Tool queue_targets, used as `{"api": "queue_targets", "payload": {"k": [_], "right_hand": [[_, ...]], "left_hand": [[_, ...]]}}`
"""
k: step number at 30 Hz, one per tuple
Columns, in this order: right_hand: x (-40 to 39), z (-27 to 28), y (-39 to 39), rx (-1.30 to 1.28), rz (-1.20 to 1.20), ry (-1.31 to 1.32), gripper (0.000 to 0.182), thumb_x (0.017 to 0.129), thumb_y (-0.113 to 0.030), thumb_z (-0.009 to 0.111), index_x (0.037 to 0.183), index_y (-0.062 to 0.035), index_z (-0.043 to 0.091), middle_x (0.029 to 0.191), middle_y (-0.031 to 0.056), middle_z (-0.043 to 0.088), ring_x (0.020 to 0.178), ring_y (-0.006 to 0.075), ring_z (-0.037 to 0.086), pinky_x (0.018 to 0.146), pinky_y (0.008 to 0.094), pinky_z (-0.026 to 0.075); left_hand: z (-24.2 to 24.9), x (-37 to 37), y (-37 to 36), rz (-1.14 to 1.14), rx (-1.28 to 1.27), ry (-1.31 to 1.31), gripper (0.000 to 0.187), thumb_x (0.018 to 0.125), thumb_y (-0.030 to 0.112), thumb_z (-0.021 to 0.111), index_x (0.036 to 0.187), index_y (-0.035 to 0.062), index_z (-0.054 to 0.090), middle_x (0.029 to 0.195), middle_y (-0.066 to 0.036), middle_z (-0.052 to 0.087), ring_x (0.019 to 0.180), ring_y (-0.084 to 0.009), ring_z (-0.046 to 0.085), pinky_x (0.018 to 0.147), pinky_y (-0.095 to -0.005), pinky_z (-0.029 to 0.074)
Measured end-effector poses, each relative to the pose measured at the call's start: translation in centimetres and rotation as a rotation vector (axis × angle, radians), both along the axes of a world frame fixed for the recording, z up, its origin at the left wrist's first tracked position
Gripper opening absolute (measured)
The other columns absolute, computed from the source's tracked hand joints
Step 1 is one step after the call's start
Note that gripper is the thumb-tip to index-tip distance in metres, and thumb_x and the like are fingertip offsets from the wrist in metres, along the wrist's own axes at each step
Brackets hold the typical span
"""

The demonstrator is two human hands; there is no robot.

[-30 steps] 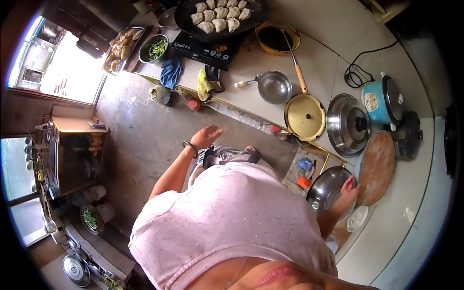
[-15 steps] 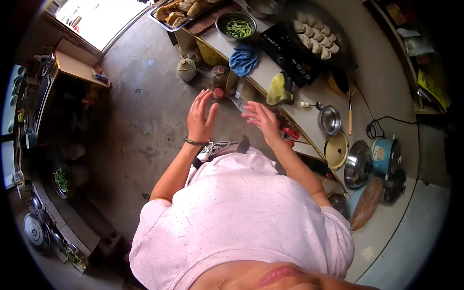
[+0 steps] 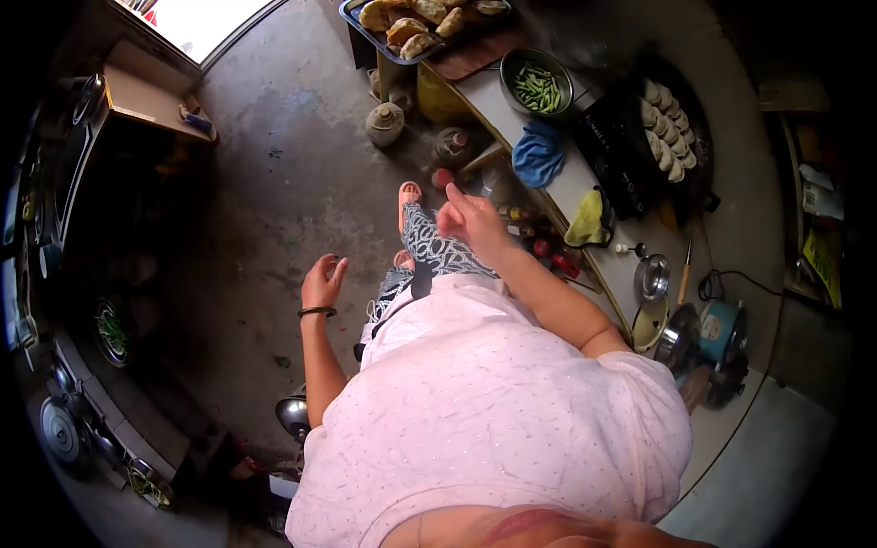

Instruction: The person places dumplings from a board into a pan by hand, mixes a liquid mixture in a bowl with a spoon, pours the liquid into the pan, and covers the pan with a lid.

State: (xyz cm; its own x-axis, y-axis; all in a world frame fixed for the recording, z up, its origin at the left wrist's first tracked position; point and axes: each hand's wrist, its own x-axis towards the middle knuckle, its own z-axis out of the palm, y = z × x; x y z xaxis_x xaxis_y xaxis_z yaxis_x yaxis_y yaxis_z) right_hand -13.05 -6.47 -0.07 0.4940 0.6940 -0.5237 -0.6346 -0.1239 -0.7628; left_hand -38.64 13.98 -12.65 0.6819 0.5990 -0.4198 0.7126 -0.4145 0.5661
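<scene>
My left hand (image 3: 322, 283) hangs over the floor at my left side, with its fingers loosely bent and the thumb apart. It holds nothing. In front of my body, my right hand (image 3: 471, 222) is raised over the patterned trousers (image 3: 437, 239), one finger stretched out and the others partly curled, also holding nothing. Closest to it on the right stands the counter, with a yellow-green mitt or cloth (image 3: 586, 219) and a blue cloth (image 3: 537, 155) on its edge. White dumplings (image 3: 665, 132) sit in a dark pan (image 3: 702, 173) beside a black induction cooker (image 3: 614, 151).
A bowl of green beans (image 3: 539, 84) and a tray of browned dumplings (image 3: 411, 36) stand farther along the counter. Jugs (image 3: 385, 124) and bottles crowd the floor below. A wooden cabinet (image 3: 151, 91) stands at left; a bright doorway (image 3: 196, 27) lies beyond.
My hands have moved apart: the left has dropped down and left, while the right is lower. The view has shifted, showing my legs and a pink sandal. The counter appears farther right.
</scene>
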Motion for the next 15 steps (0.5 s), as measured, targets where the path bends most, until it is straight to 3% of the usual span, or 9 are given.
{"api": "queue_targets", "payload": {"k": [1,5,6,10,15], "right_hand": [[1.0,-0.6,0.8,0.007,-0.010,0.031,0.040,0.097,-0.032,0.051,0.066,-0.0076,0.046,0.078,0.0073,0.061,0.067,0.0138,0.058,0.067,0.0272,0.051],[4.1,-1.0,6.7,-0.060,0.016,-0.206,0.021,0.095,-0.018,0.055,0.081,-0.0025,0.060,0.081,0.0071,0.064,0.070,0.0125,0.062,0.061,0.0236,0.050],[5.1,-1.7,7.8,-0.012,0.028,-0.190,0.014,0.093,-0.013,0.056,0.091,-0.0010,0.063,0.082,0.0066,0.065,0.072,0.0114,0.063,0.061,0.0213,0.050],[9.1,-2.6,12.5,-0.003,0.085,-0.216,0.017,0.094,-0.015,0.055,0.091,0.0002,0.062,0.080,0.0045,0.064,0.072,0.0098,0.063,0.061,0.0201,0.049],[13.7,-3.8,17.8,0.054,0.177,-0.642,0.020,0.091,-0.013,0.060,0.076,-0.0007,0.062,0.070,0.0028,0.066,0.061,0.0076,0.062,0.055,0.0228,0.045]], "left_hand": [[0.1,0.4,0.4,0.019,-0.038,0.015,0.055,0.084,0.052,0.061,0.113,0.0059,0.060,0.105,-0.015,0.067,0.096,-0.0288,0.064,0.081,-0.0384,0.050],[0.0,4.2,4.6,-0.158,-0.025,0.139,0.053,0.084,0.049,0.062,0.115,0.0056,0.059,0.105,-0.014,0.066,0.095,-0.0293,0.064,0.081,-0.0386,0.050],[0.1,5.5,6.0,-0.171,0.016,0.130,0.053,0.084,0.049,0.062,0.115,0.0056,0.059,0.106,-0.015,0.066,0.096,-0.0293,0.064,0.081,-0.0386,0.050],[1.3,11.6,11.6,-0.215,0.117,0.125,0.053,0.084,0.049,0.063,0.114,0.0053,0.058,0.107,-0.015,0.066,0.098,-0.0293,0.063,0.082,-0.0386,0.050],[2.5,17.8,17.9,-0.074,0.046,-0.024,0.049,0.085,0.044,0.064,0.115,0.0057,0.058,0.109,-0.015,0.065,0.101,-0.0288,0.063,0.084,-0.0376,0.049]]}}
